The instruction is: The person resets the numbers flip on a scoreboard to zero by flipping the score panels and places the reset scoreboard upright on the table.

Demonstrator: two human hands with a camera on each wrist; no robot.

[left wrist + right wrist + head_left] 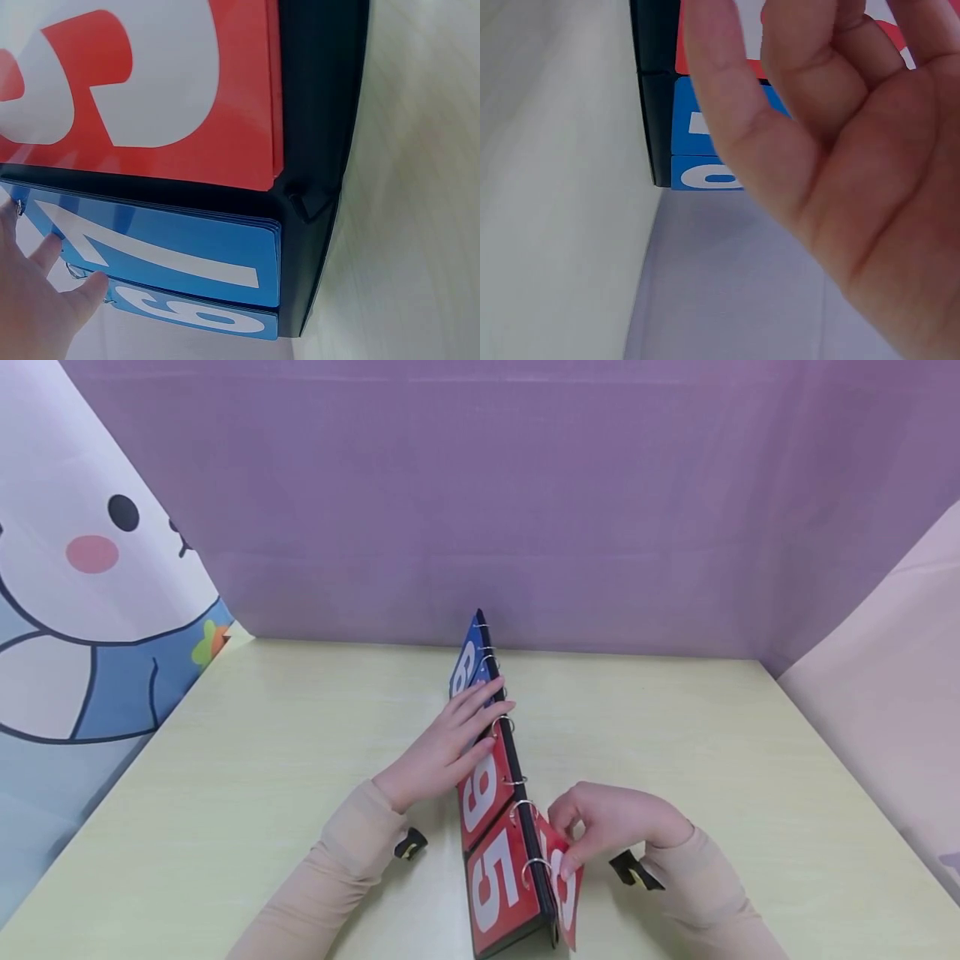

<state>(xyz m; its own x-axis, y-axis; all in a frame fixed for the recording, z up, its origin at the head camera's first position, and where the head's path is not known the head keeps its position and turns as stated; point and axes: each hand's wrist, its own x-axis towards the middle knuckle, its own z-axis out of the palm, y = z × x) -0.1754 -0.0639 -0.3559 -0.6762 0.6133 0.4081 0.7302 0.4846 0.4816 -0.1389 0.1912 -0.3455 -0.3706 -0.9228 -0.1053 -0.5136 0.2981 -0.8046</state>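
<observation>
A tabletop flip scoreboard (512, 756) stands like a tent, with number cards hung on metal rings along its black top edge. Its near half carries red cards, including a 5 card (497, 883); blue cards (467, 664) fill the far half. My left hand (448, 747) rests over the top edge near the middle, fingers extended across it. On the right side, my right hand (611, 817) pinches a red number card (568, 906) between thumb and fingers, tilted out from the board. The left wrist view shows a blue card (187, 251) beside the left fingertips.
The scoreboard stands on a pale wood-grain table (315, 710). A purple cloth backdrop (495, 510) rises behind the table, and a cartoon-printed cloth (82, 602) hangs on the left. Small black clips (410, 844) show near both wrists.
</observation>
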